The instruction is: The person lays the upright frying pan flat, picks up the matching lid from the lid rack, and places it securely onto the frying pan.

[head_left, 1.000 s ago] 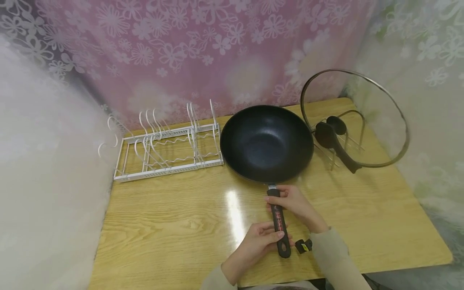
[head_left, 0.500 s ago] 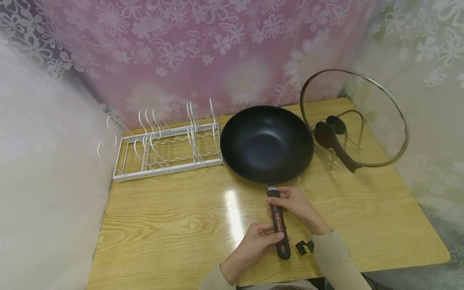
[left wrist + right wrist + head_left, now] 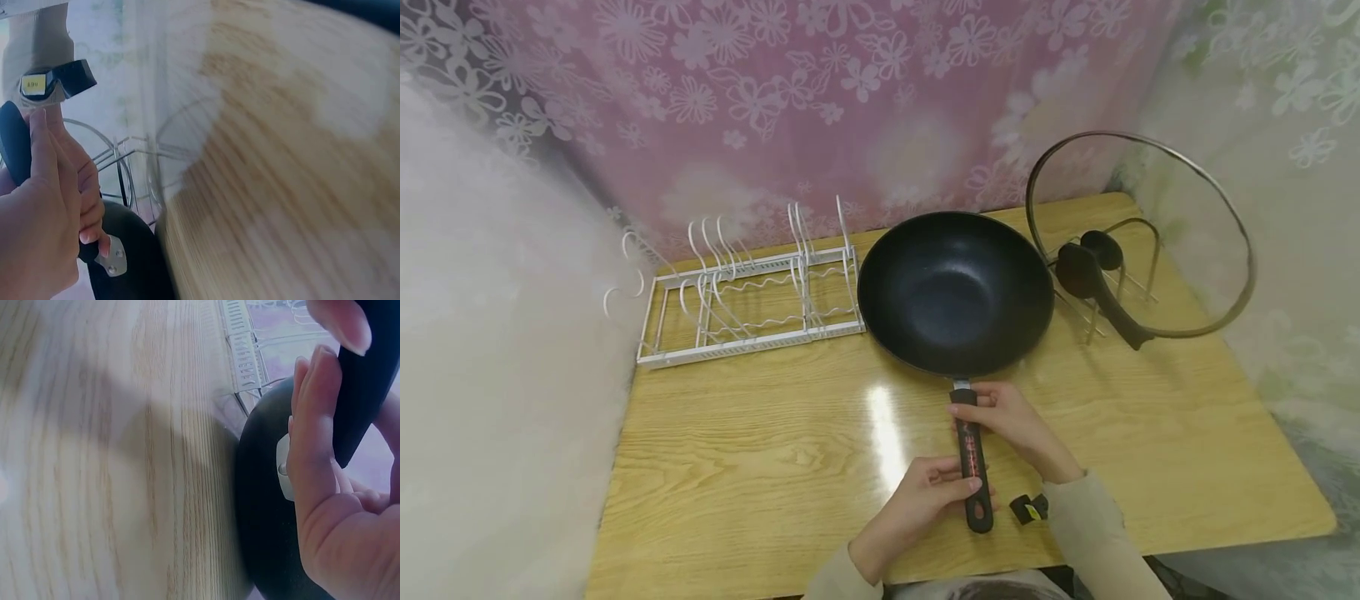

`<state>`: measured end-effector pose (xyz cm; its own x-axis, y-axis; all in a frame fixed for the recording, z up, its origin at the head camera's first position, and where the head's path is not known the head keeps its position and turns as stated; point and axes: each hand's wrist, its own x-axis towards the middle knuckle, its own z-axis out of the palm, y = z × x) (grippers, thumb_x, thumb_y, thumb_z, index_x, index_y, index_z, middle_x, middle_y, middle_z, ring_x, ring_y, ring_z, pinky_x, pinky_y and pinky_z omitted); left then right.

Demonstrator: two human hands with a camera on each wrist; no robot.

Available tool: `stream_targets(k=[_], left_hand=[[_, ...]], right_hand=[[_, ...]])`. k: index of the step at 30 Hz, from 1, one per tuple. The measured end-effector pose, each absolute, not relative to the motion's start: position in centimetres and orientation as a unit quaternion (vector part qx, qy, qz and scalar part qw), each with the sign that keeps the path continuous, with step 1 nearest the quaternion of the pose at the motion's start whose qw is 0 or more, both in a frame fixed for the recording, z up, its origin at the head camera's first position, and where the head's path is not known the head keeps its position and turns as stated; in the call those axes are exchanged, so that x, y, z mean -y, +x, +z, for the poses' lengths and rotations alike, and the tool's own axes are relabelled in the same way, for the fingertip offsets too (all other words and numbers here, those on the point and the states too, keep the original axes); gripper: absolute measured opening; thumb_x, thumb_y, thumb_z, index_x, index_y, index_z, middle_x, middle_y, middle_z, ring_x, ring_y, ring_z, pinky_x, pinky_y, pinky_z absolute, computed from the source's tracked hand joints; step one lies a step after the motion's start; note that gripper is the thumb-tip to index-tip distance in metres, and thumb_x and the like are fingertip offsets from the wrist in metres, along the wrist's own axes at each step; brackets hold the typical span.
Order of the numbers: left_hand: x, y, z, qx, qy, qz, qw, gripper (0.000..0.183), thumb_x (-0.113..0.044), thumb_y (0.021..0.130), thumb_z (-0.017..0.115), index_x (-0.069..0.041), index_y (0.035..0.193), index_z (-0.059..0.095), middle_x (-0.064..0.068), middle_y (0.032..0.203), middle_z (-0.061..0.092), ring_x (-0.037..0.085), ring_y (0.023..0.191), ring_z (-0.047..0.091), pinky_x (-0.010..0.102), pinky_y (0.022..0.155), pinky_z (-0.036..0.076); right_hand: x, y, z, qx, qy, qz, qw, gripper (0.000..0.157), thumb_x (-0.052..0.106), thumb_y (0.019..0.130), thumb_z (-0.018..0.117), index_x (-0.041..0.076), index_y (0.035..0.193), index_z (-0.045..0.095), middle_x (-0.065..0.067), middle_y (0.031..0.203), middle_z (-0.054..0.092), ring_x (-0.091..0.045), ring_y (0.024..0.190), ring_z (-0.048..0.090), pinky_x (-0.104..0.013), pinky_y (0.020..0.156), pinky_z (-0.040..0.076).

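Observation:
A black wok (image 3: 955, 304) lies on the table, its inside facing up and its long black handle (image 3: 970, 446) pointing toward me. My left hand (image 3: 917, 504) grips the handle near its holed end, thumb on top and fingers beneath. Closer to the pan, my right hand (image 3: 1011, 421) holds the same handle from the right, its thumb across the top. In the left wrist view the right hand (image 3: 87, 187) shows beyond the left, by the silver bracket (image 3: 114, 256). The right wrist view shows the wok's dark outer side (image 3: 269, 506).
Left of the wok stands a white wire rack (image 3: 752, 308) with upright dividers, close to its rim. On the right, a glass lid (image 3: 1180, 242) leans upright in a wire stand (image 3: 1138, 275). A small black object (image 3: 1028, 508) with a yellow label sits by the right sleeve.
The handle's end has swung slightly left, with my left hand moving along. Both hands keep their hold. The head view has shifted a little.

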<state>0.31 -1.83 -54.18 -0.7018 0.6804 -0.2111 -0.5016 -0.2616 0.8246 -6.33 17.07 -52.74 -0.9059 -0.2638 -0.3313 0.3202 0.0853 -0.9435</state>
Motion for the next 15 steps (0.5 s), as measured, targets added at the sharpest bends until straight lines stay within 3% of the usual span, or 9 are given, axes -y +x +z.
stream_targets(k=[5,8,12,15], left_hand=[[2.51,0.51,-54.04,-0.484,0.113,0.783,0.374,0.032,-0.004,0.097,0.061,0.015,0.123,0.060,0.036,0.109,0.064,0.065,0.104,0.052,0.046,0.087,0.057],[2.82,0.54,-53.95,-0.484,0.113,0.782,0.376,0.032,-0.004,0.097,0.061,0.014,0.123,0.060,0.037,0.110,0.063,0.067,0.105,0.050,0.046,0.087,0.056],[2.84,0.34,-53.92,-0.486,0.110,0.779,0.380,0.032,-0.005,0.097,0.061,0.013,0.123,0.060,0.036,0.109,0.063,0.063,0.105,0.054,0.047,0.088,0.056],[2.76,0.19,-53.84,-0.487,0.107,0.778,0.382,0.032,-0.005,0.097,0.061,0.013,0.124,0.060,0.032,0.108,0.066,0.052,0.103,0.062,0.047,0.088,0.055]], right_hand=[[-16.66,-5.90,-52.78,-0.702,0.013,-0.677,0.221,0.047,0.014,0.091,0.074,-0.020,0.118,0.056,-0.031,0.092,0.069,-0.026,0.078,0.073,-0.032,0.068,0.060],[-16.44,-5.75,-52.76,-0.702,0.011,-0.677,0.220,0.049,0.016,0.091,0.073,-0.019,0.120,0.055,-0.034,0.096,0.068,-0.028,0.080,0.073,-0.036,0.070,0.061],[-16.47,-5.80,-52.69,-0.702,0.010,-0.678,0.216,0.049,0.016,0.091,0.073,-0.019,0.120,0.055,-0.034,0.096,0.068,-0.027,0.080,0.073,-0.040,0.072,0.061],[-16.61,-5.91,-52.63,-0.702,0.012,-0.680,0.213,0.047,0.016,0.091,0.073,-0.019,0.118,0.056,-0.032,0.094,0.069,-0.025,0.079,0.073,-0.041,0.071,0.061]])
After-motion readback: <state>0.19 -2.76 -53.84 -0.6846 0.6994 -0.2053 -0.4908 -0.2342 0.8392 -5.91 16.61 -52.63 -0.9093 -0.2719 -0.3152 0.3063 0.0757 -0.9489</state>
